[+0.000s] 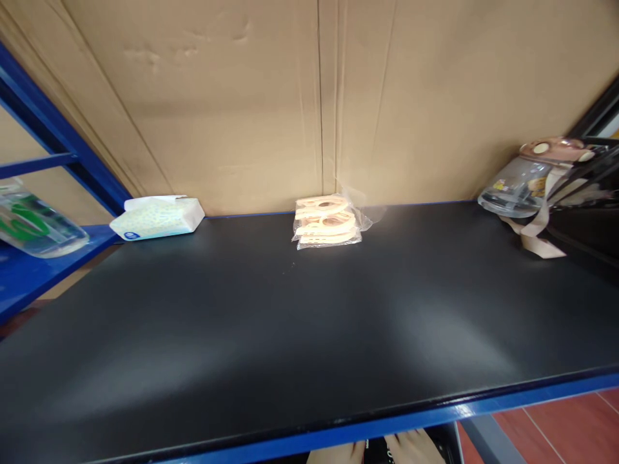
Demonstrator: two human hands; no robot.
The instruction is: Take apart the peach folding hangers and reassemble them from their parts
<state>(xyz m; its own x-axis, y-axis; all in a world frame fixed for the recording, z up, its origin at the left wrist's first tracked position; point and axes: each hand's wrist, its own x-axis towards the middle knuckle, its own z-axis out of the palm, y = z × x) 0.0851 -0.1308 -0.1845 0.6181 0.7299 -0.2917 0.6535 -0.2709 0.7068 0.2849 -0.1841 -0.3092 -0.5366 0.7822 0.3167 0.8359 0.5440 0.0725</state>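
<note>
Below the shelf's front edge, at the bottom of the head view, my left hand [336, 454] and my right hand [414, 448] show only in part. Their fingers look bent in towards a black object [376, 451] with small white marks, which lies between them. The frame's lower border cuts off most of both hands and this object, so its kind cannot be made out. Farther off, against the back panel, a clear plastic bag [329, 222] of cream-coloured clip-like pieces lies on the black shelf top [290, 322]. Neither hand touches it.
A tissue pack [162, 219] lies at the back left, beside a blue frame [91, 161] and a clear bottle with green print [39, 222]. A clear drinking bottle with a pink lid and strap [522, 183] stands back right. Brown cardboard [232, 109] lines the back.
</note>
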